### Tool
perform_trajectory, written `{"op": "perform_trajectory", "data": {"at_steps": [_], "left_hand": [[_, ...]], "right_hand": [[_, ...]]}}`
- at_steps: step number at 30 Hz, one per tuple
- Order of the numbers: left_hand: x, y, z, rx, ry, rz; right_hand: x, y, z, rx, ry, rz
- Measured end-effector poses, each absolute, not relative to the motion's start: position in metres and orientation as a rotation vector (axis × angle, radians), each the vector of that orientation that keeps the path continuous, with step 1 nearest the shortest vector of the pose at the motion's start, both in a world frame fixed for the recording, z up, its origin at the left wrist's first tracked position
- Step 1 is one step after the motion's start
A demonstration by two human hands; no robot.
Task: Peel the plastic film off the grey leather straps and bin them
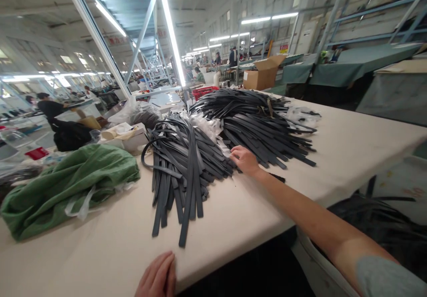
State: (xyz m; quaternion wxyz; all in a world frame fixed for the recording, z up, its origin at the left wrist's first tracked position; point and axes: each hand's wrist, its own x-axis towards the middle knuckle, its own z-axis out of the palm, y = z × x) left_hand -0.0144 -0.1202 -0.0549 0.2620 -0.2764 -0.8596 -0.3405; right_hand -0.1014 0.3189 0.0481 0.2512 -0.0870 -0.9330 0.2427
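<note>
My right hand [246, 160] stretches across the table to the inner ends of the dark strips, between two piles. Its fingers are curled in, and what lies between them is too small to make out. A near pile of flat black strips [191, 172] fans towards me, with some ends hanging loose over the cloth. Behind and to the right lies a larger pile of black strips [256, 125]. White plastic wrapping [208, 125] shows between the piles. My left hand [157, 275] rests at the table's front edge, fingers pressed together and bent, with nothing visible in them.
A beige-covered table [353, 141] holds the piles. Green cloth [73, 185] lies bunched at the left. A cardboard box [263, 73] and a red basket [204, 92] are behind. A bin with dark strips [376, 225] stands below right. Several people are farther back.
</note>
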Motion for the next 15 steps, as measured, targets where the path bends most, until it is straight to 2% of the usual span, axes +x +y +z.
{"op": "perform_trajectory", "data": {"at_steps": [3,5,8,12,15], "left_hand": [[-0.01,-0.117,-0.04,-0.69,-2.411,-1.051],[-0.004,-0.107,-0.027,-0.586,-2.501,-1.279],[0.013,-0.074,-0.007,-0.406,-2.584,-1.931],[0.032,-0.002,0.007,-0.254,-2.378,-2.979],[0.033,0.048,0.011,-0.219,-2.201,-3.441]], "right_hand": [[-0.05,0.306,0.042,-0.147,-2.441,0.757],[-0.018,0.294,0.036,-0.11,-2.386,0.84],[0.027,0.272,0.028,-0.074,-2.322,0.959],[0.077,0.24,0.025,-0.002,-2.267,1.03],[0.107,0.223,0.026,0.098,-2.249,1.053]]}}
